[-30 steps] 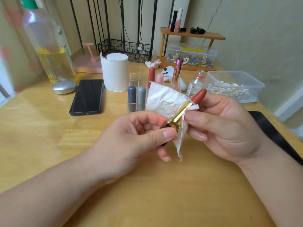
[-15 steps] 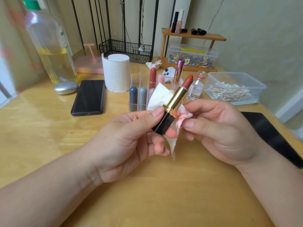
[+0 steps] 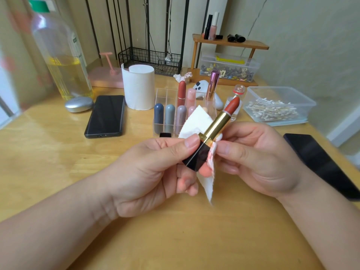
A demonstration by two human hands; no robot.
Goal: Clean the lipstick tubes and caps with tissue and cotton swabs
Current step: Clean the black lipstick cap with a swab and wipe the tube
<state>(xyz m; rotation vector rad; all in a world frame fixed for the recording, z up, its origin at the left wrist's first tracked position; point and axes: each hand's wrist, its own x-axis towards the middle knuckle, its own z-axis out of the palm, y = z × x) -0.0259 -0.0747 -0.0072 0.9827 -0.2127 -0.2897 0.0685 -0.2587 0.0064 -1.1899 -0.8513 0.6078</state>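
Observation:
An uncapped lipstick (image 3: 214, 127) with a black base, gold tube and brick-red bullet points up and to the right above the table. My left hand (image 3: 155, 168) grips its black base between thumb and fingers. My right hand (image 3: 255, 156) pinches a white tissue (image 3: 196, 121) stained red against the gold tube's lower end. Several capped lipsticks stand in a clear organizer (image 3: 165, 96) behind. A black cap (image 3: 165, 134) sits just in front of the organizer. Cotton swabs fill a clear box (image 3: 303, 100) at the right.
A tissue roll (image 3: 138, 88), a black phone (image 3: 106, 115), a silver case (image 3: 78, 104) and a big oil bottle (image 3: 60, 55) stand at the left. A small glass bottle (image 3: 238, 90), a wooden shelf (image 3: 229, 43) and a dark tablet (image 3: 321, 162) are at the right.
The lipstick has swung more upright and my left hand now holds its black base in plain view. The tissue slid down from the gold tube toward the base, showing red stains.

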